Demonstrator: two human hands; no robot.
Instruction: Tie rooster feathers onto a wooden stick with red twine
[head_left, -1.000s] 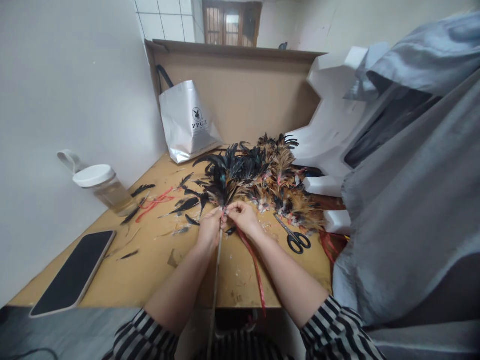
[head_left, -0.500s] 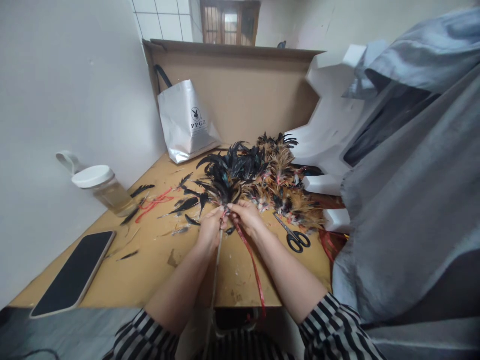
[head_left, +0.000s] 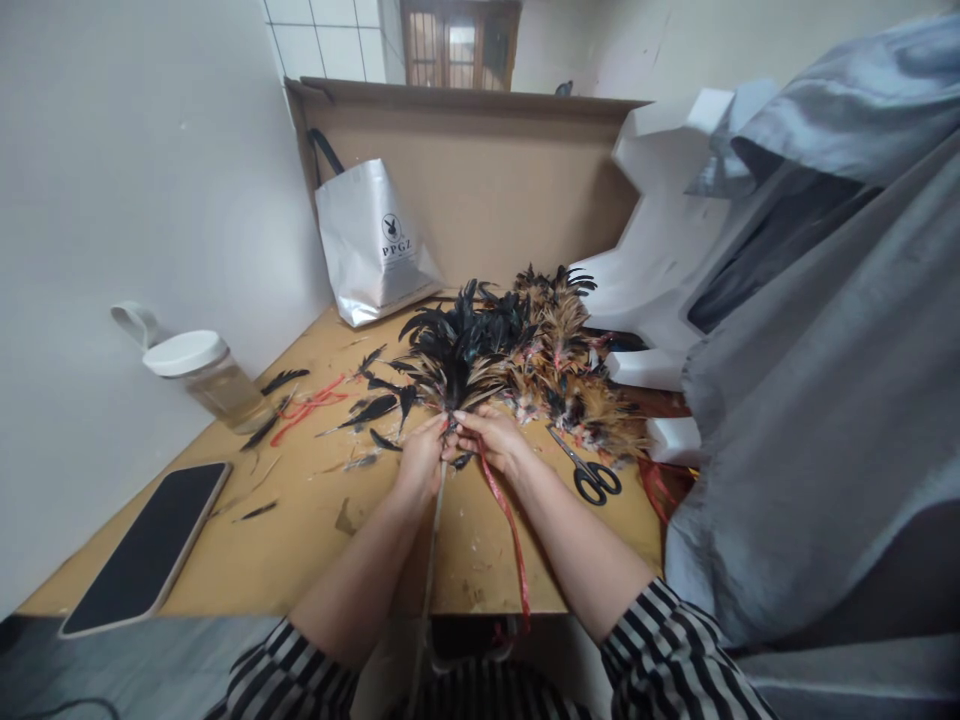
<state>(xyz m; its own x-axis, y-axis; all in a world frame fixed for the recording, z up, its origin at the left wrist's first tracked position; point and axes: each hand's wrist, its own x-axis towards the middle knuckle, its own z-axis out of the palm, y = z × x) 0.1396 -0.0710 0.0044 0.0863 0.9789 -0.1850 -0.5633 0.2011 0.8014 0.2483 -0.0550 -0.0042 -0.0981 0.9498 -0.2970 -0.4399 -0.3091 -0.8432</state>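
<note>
At the middle of the table my left hand (head_left: 422, 455) is closed around the base of a feather bundle (head_left: 459, 372), dark in the centre with brown edges. A thin pale rod (head_left: 432, 560) runs down from that hand toward my body. My right hand (head_left: 493, 440) pinches at the same base, where a red plastic strip (head_left: 516, 545) comes out under its fingers and trails over the table's front edge. The fingertips of both hands nearly meet, and they partly hide the joint of rod, strip and feathers.
Black-handled scissors (head_left: 592, 475) lie right of my hands, below piled feather bunches (head_left: 555, 380). Loose black feathers (head_left: 375, 408) and red strips (head_left: 307, 405) are scattered left. Farther out are a phone (head_left: 150, 545), a lidded jar (head_left: 217, 385), a silver bag (head_left: 375, 245) and white foam (head_left: 660, 220).
The feather bundle has shifted and now fans out more evenly, with brown edges showing on both sides. The red strip's upper part has swung slightly right. Both hands stay nearly in place.
</note>
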